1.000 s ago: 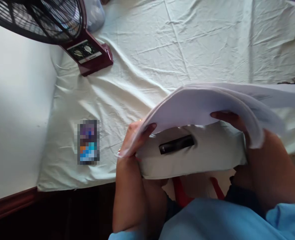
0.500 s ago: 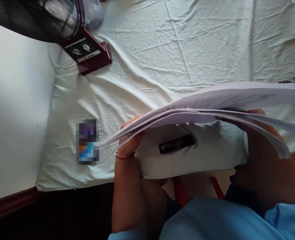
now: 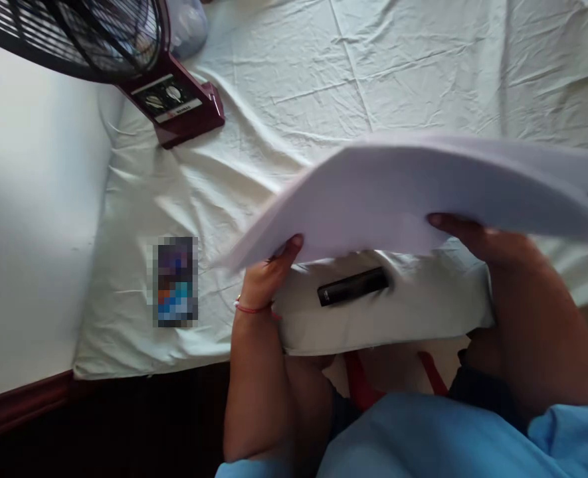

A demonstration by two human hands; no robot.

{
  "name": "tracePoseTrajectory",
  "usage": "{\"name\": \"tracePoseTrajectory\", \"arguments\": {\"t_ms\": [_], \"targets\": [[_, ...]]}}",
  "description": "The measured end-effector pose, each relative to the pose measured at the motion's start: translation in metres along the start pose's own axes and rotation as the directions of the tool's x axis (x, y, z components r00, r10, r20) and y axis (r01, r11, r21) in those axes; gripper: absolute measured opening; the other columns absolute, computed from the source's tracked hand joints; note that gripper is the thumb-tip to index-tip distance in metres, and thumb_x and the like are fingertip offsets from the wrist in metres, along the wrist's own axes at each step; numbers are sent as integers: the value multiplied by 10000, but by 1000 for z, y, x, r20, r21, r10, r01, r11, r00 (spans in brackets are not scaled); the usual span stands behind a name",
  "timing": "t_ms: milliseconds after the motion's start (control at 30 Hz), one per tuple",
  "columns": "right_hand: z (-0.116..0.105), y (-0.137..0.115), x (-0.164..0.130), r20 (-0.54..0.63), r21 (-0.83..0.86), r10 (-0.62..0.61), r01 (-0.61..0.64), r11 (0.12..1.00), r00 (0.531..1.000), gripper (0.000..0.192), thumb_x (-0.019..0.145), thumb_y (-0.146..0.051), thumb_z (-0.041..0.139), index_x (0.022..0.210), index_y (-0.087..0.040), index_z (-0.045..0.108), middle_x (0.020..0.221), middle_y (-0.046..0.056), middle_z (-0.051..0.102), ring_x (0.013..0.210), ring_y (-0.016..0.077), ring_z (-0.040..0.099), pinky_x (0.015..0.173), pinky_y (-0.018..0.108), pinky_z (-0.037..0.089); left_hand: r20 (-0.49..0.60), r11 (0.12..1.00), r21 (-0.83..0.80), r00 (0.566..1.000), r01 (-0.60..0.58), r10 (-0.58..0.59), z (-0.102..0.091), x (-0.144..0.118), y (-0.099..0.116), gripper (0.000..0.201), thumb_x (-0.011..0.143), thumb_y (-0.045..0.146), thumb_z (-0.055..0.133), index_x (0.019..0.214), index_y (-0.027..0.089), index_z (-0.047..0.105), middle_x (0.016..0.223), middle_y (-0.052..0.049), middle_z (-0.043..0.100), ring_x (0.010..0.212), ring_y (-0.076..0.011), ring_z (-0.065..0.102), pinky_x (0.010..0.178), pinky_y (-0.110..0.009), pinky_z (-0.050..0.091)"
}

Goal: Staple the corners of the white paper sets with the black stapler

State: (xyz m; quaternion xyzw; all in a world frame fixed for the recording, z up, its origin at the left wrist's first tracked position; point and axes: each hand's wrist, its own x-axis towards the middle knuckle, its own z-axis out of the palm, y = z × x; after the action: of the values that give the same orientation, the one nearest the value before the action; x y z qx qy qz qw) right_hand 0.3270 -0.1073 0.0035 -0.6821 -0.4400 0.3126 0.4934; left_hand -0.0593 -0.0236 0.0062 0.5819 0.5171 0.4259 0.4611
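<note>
A thick stack of white paper sheets is held up over the near edge of the bed, bowed upward and blurred. My left hand grips its left corner, thumb on the underside. My right hand holds its right side from beneath, thumb pressed to the sheets. Under the stack a black marker pen lies on a white pillow resting at the bed's edge by my lap.
A wrinkled white bedsheet covers the bed. A maroon fan stands at the far left corner next to the white wall. A small phone-like object lies on the sheet left of my left hand.
The sheets, fanned apart and nearly flat half a second ago, have closed into one stack and bowed upward. Both hands stay at the same places on it.
</note>
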Motion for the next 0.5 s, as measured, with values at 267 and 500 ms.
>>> {"name": "tracePoseTrajectory", "arguments": {"t_ms": [267, 500], "targets": [[10, -11, -3, 24, 292, 93, -96, 952, 995, 375, 763, -491, 1092, 983, -246, 913, 1091, 53, 895, 957, 225, 817, 855, 347, 719, 57, 966, -222, 991, 130, -120, 17, -5, 3, 630, 935, 783, 905, 1145, 189, 903, 1146, -130, 915, 1143, -310, 882, 974, -374, 744], [15, -21, 0, -77, 385, 168, -127, 914, 983, 488, 609, -503, 1146, 975, -267, 927, 1130, 44, 917, 1012, 246, 848, 968, 402, 733, 126, 955, -223, 977, 195, -170, 17, -4, 13, 645, 855, 822, 956, 834, 194, 814, 690, -48, 759, 663, -218, 776, 610, -296, 659]]}}
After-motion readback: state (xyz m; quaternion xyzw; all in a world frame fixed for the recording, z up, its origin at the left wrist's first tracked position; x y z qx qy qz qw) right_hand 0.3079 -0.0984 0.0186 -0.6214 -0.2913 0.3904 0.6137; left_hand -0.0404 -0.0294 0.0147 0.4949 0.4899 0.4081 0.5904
